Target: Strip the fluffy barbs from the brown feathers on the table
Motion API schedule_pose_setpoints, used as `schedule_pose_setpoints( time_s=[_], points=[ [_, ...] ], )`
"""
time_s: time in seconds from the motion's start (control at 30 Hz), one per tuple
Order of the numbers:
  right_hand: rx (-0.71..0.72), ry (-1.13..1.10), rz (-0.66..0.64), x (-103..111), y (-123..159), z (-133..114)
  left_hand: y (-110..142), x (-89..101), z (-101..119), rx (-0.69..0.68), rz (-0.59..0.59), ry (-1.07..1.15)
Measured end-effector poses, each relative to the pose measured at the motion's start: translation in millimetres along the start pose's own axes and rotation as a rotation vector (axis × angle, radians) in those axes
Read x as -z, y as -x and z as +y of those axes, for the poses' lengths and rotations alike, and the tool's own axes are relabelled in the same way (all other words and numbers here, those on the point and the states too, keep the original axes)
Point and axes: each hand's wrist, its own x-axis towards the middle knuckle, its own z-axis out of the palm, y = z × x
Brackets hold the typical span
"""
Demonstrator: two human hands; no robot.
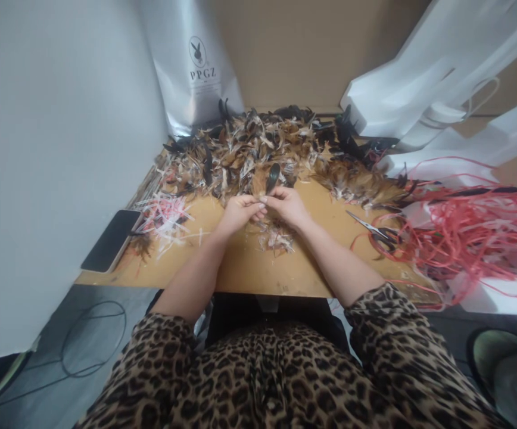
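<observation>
My left hand (242, 213) and my right hand (287, 205) meet over the middle of the table, fingertips pinched together. Between them they hold feathers: a brown feather (259, 182) and a dark, glossy one (273, 176) point away from me. The quill ends are hidden by my fingers. Just beyond lies a big heap of brown and black feathers (240, 143). Below my hands is a small pile of pale scraps (277, 239) on the wooden table (258, 274).
Scissors (372, 228) lie at right beside tangled red plastic string (477, 238). A brown feather bunch (366, 182) is nearby. Left are white and pink strips (164, 217) and a phone (112, 241). A silver bag (200, 71) stands behind; a white wall (53, 149) bounds the left.
</observation>
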Motion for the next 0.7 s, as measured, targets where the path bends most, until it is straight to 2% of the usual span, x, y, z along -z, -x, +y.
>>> schedule_pose_setpoints(
  time_s=[0.17, 0.23, 0.3, 0.47, 0.7],
  points=[
    [0.024, -0.037, 0.041, -0.6, -1.0, 0.8, 0.3, -0.1, 2.3, 0.048, 0.063, 0.157],
    [0.066, 0.020, 0.056, -0.6, -1.1, 2.8, -0.8, 1.2, 1.9, 0.069, 0.095, 0.238],
    [0.159, 0.141, 0.068, -0.7, 0.1, 4.3, -2.2, 3.1, 1.4, 0.082, 0.117, 0.313],
    [0.511, 0.563, 0.044, -0.8, 6.1, 4.3, -2.0, 4.0, 1.7, 0.123, 0.121, 0.386],
    [0.627, 0.949, 0.034, 4.4, 4.5, 4.6, 4.0, -0.9, 8.0, 0.203, 0.095, 0.351]
  ],
)
